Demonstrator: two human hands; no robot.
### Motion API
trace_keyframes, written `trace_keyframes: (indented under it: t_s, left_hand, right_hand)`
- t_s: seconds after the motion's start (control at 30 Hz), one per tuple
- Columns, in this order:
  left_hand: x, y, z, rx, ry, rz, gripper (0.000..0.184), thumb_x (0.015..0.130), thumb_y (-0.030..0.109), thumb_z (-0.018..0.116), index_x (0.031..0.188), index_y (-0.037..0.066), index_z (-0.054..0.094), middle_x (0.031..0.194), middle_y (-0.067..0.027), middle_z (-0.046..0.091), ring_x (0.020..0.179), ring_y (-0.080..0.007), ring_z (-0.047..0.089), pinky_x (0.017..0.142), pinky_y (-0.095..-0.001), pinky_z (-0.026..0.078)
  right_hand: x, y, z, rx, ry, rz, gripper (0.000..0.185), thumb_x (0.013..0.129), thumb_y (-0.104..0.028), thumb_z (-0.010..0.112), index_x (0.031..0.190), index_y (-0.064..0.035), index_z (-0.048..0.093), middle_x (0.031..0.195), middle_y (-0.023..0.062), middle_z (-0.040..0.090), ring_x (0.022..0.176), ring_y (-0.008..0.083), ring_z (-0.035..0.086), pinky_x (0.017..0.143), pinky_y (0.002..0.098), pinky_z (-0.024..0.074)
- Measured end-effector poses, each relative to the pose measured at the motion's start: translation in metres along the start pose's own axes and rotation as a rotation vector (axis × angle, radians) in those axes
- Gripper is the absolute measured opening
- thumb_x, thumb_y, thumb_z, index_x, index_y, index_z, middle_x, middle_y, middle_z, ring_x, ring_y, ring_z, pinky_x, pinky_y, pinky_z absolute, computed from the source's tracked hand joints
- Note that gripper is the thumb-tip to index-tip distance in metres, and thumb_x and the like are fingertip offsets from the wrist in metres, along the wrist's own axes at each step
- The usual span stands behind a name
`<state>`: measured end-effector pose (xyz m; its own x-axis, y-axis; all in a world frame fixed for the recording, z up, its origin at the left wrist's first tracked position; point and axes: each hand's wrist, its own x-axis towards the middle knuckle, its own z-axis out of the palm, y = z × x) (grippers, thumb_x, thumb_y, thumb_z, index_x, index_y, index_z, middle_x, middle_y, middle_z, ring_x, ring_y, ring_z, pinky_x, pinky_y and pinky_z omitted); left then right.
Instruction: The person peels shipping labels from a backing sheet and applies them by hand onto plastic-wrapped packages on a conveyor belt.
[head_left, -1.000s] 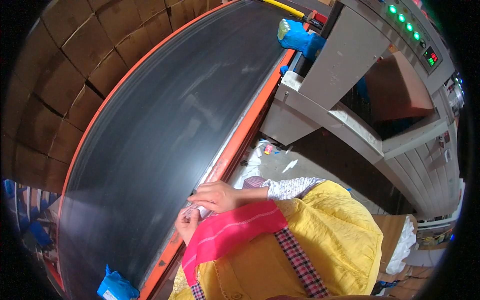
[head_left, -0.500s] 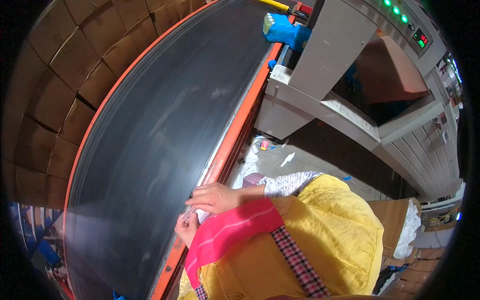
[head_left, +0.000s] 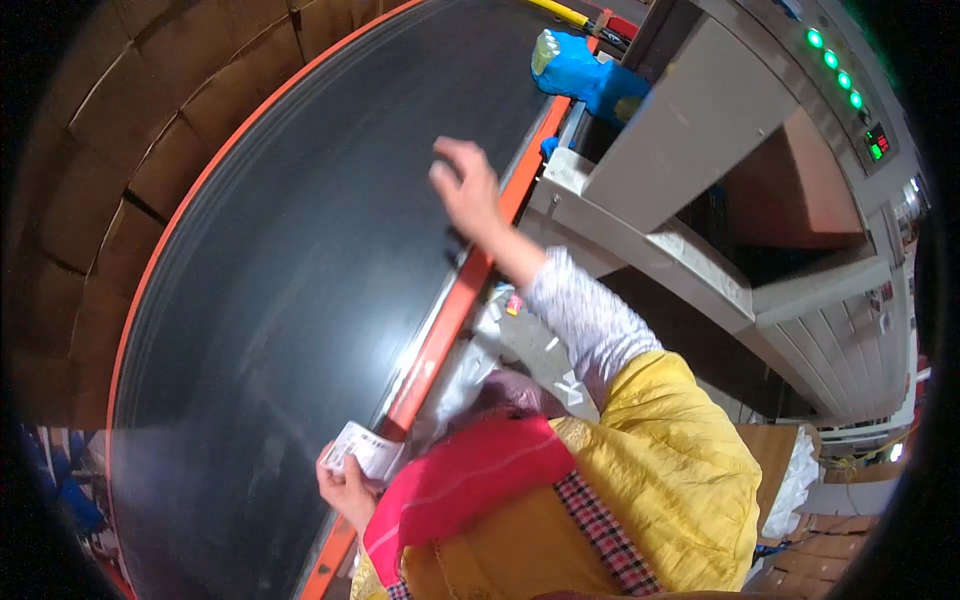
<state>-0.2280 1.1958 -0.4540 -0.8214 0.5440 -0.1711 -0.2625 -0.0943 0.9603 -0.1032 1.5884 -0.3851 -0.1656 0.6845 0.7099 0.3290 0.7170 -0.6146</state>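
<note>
Low in the view, beside the belt's orange edge, my left hand (head_left: 345,490) pinches a white printed label (head_left: 364,452) between thumb and fingers. My right hand (head_left: 468,190) is stretched out over the black conveyor belt (head_left: 270,290), fingers apart and holding nothing, a little blurred. Nearest to it, at the belt's far right edge, lies a blue plastic-wrapped bundle (head_left: 578,68) with a pale end.
Stacked brown cartons (head_left: 150,120) line the belt's left side. A grey machine (head_left: 690,120) with green lights and an opening stands at right. An orange rail (head_left: 440,345) edges the belt. Scraps and plastic lie on the floor (head_left: 530,335).
My right hand has left my left hand and reached up and forward over the belt, its fingers opening. The white label now shows in my left hand. The blue item at bottom left is out of view.
</note>
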Motion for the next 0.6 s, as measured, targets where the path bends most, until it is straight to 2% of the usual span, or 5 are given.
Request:
trace_keyframes:
  t_s: [0.23, 0.33, 0.4, 0.47, 0.6]
  left_hand:
    - [0.063, -0.013, 0.088, 0.221, 0.351, 0.147, 0.061, 0.085, -0.005, 0.049, 0.141, 0.009, 0.029, 0.137, -0.0164, 0.036, 0.101, -0.0218, 0.053, 0.091, -0.0329, 0.040]
    - [0.094, -0.009, 0.097, 0.220, 0.315, -0.037, 0.048, 0.090, 0.000, 0.046, 0.137, 0.008, 0.039, 0.110, -0.0150, 0.056, 0.091, -0.0189, 0.056, 0.079, -0.0330, 0.046]
    - [0.106, -0.016, 0.084, 0.206, 0.408, -0.110, 0.038, 0.090, 0.003, 0.046, 0.128, 0.004, 0.048, 0.112, -0.0153, 0.058, 0.091, -0.0210, 0.058, 0.079, -0.0319, 0.048]
    - [0.116, 0.037, 0.167, 0.723, 0.514, -0.081, 0.034, 0.090, 0.018, 0.050, 0.119, 0.003, 0.058, 0.117, -0.0181, 0.056, 0.100, -0.0260, 0.056, 0.085, -0.0365, 0.046]
    - [0.146, 0.025, 0.165, 0.794, 0.554, -0.100, 0.039, 0.088, 0.018, 0.054, 0.124, 0.005, 0.054, 0.116, -0.0160, 0.057, 0.100, -0.0272, 0.055, 0.083, -0.0380, 0.048]
  right_hand:
    - [0.231, 0.329, -0.021, -0.662, 0.224, 0.484, 0.054, 0.083, -0.031, 0.056, 0.122, 0.0042, 0.045, 0.128, 0.0253, 0.041, 0.121, 0.0420, 0.036, 0.101, 0.0476, 0.0325]
    - [0.279, 0.422, -0.068, -0.808, 0.228, 0.668, 0.062, 0.085, -0.038, 0.052, 0.128, 0.0052, 0.039, 0.140, 0.0261, 0.028, 0.132, 0.0426, 0.022, 0.105, 0.0518, 0.0257]
    - [0.297, 0.468, -0.101, -0.910, 0.244, 0.644, 0.065, 0.085, -0.039, 0.052, 0.131, 0.0050, 0.037, 0.144, 0.0249, 0.023, 0.134, 0.0425, 0.019, 0.106, 0.0516, 0.0237]
    - [0.312, 0.512, -0.123, -0.984, 0.220, 0.601, 0.066, 0.085, -0.041, 0.052, 0.129, 0.0058, 0.038, 0.140, 0.0253, 0.031, 0.131, 0.0430, 0.024, 0.105, 0.0491, 0.0263]
    - [0.337, 0.601, -0.165, -0.917, -0.196, 0.684, 0.064, 0.087, -0.048, 0.045, 0.119, 0.0070, 0.050, 0.128, 0.0256, 0.045, 0.122, 0.0432, 0.038, 0.100, 0.0470, 0.0326]
